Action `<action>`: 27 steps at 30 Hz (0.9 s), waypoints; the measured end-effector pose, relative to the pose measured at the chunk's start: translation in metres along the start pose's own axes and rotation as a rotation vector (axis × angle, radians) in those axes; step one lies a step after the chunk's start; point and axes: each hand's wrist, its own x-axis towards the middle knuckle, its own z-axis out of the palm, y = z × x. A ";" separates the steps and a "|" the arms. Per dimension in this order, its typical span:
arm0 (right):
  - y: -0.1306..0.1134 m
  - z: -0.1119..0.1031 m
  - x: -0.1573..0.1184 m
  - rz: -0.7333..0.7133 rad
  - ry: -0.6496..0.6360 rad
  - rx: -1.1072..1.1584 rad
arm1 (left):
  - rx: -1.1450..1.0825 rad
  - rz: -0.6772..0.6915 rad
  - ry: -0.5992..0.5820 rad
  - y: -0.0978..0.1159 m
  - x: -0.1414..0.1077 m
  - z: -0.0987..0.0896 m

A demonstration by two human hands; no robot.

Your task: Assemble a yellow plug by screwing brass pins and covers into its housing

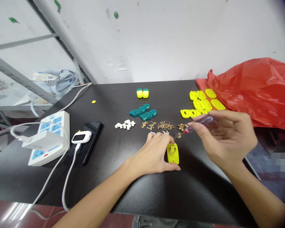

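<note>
On the dark table, my left hand (154, 155) grips a yellow plastic shell (176, 158) by its left side, fingers at its top and thumb at its lower edge. Small metal parts sit inside the shell. My right hand (228, 139) holds a screwdriver (204, 121) with a translucent purple handle between thumb and fingers. The screwdriver points left and down, its tip close to a little pile of screws (178, 135), up and right of the shell. Whether the tip touches them I cannot tell.
Brass pins (165, 125), white pieces (125, 124), green covers (143, 111) and yellow shells (199, 104) lie beyond my hands. Two yellow-green assembled pieces (142, 93) stand farther back. A red bag (256, 91) is at right; a power strip (49, 136) and phone (91, 142) at left.
</note>
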 end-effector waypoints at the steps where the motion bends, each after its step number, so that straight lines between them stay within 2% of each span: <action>1: 0.001 0.001 0.000 0.004 0.028 -0.041 | 0.009 0.010 -0.009 -0.001 0.000 0.000; 7: 0.003 0.001 -0.003 0.044 0.046 -0.152 | 0.077 0.114 -0.012 -0.003 0.000 -0.001; 27: 0.000 0.002 -0.002 0.068 0.017 -0.133 | 0.145 0.148 0.004 -0.004 -0.001 0.000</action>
